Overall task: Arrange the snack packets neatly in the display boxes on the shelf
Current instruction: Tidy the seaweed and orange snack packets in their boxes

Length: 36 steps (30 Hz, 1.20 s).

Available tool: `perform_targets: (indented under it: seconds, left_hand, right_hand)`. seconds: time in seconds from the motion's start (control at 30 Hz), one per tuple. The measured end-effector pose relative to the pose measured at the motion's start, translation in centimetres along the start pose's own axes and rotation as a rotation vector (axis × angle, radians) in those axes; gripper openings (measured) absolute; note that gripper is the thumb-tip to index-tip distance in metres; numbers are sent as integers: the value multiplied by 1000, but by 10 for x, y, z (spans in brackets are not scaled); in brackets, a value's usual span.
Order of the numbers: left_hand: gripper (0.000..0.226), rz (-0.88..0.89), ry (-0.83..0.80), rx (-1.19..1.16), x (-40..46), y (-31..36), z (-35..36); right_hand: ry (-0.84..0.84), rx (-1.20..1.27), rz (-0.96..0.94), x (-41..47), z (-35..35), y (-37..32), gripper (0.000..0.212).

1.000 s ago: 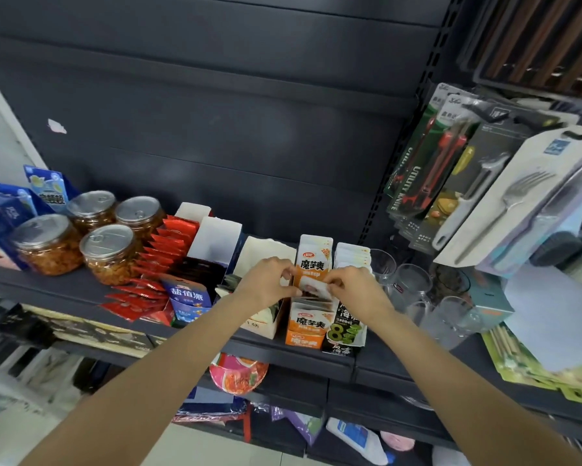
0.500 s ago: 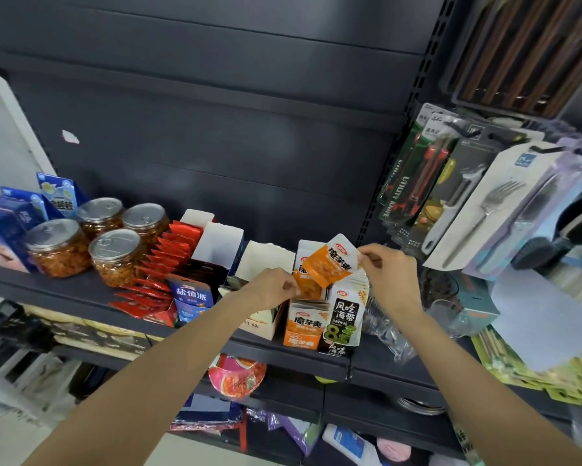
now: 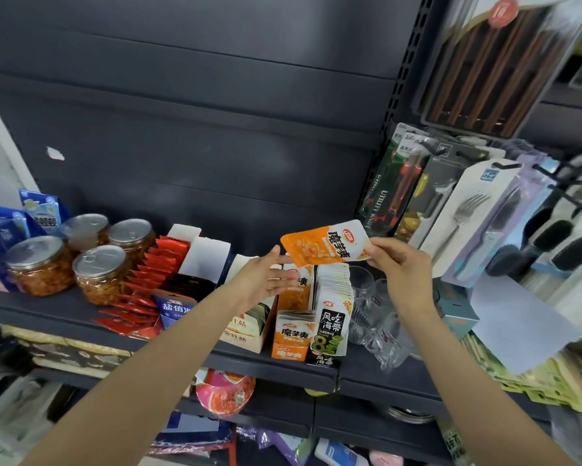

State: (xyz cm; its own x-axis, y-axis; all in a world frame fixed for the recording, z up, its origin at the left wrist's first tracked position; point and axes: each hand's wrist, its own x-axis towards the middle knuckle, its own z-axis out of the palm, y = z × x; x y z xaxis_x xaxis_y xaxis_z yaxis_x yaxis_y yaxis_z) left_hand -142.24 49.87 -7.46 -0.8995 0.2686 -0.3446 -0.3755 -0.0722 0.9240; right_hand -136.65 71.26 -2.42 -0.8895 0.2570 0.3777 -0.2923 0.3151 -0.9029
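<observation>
The orange packet [image 3: 326, 245] had risen higher, pinched in the right hand [image 3: 400, 264]; the left hand [image 3: 266, 280] lay released. It likely needed squaring upright before re-entering the orange display box [image 3: 291, 334].

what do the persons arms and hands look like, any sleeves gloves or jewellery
Both forearms are bare as far as the picture shows: no sleeves in view. The left hand and right hand wear no gloves, and no rings, watch or bracelet show on the visible sides of the fingers and wrists.
</observation>
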Motion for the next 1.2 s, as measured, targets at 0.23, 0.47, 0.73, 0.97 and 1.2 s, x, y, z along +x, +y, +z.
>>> perform_targets:
  seconds: [0.23, 0.47, 0.73, 0.97, 1.2]
  left_hand:
    - [37, -33, -13, -255, -7, 6, -7]
    - [24, 228, 93, -56, -21, 10, -5]
    - [28, 590, 291, 390, -34, 14, 0]
    - [28, 607, 325, 411, -28, 15, -10]
    - [37, 588, 214, 505, -34, 21, -33]
  right_hand:
    - [33, -60, -15, 0, -2, 13, 18]
    - [-90, 212, 334, -1, 6, 20, 16]
    - [-82, 204, 282, -4, 10, 26, 35]
    - [-56, 234, 267, 2, 16, 21, 35]
    - [-81, 219, 289, 9, 23, 23, 33]
